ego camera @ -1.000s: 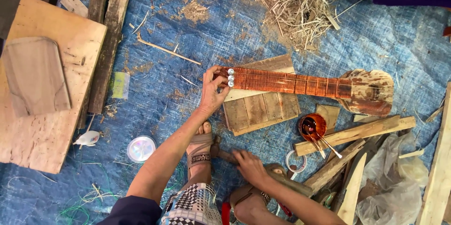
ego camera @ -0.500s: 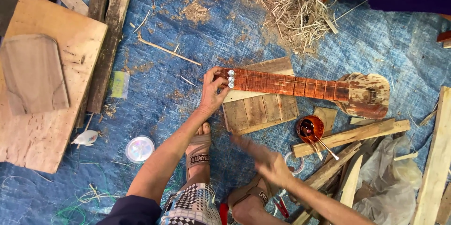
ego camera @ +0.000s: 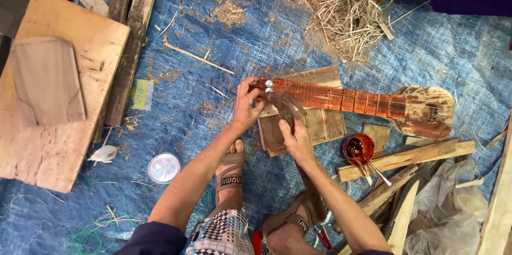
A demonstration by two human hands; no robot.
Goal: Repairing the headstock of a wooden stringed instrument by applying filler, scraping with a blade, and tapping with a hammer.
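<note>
A reddish-brown stringed instrument [ego camera: 341,98] lies across a slatted wooden block [ego camera: 322,127] on the blue tarp, body to the right, headstock with silver pegs to the left. My left hand [ego camera: 246,107] grips the headstock from the left. My right hand [ego camera: 296,136] is just below the headstock and holds a thin grey tool [ego camera: 288,103], blurred, up against it. What kind of tool it is I cannot tell.
A small bowl of red-brown liquid with a brush [ego camera: 358,148] sits right of my right hand. Wooden sticks [ego camera: 405,159] and a plastic bag [ego camera: 453,201] lie at the right. A plywood board [ego camera: 58,148], planks [ego camera: 133,36], a shiny disc [ego camera: 164,167], shavings [ego camera: 346,15] and my sandalled feet [ego camera: 230,175] surround.
My right hand has come up from near my feet to the headstock, bringing the grey tool. My left hand has stayed on the headstock.
</note>
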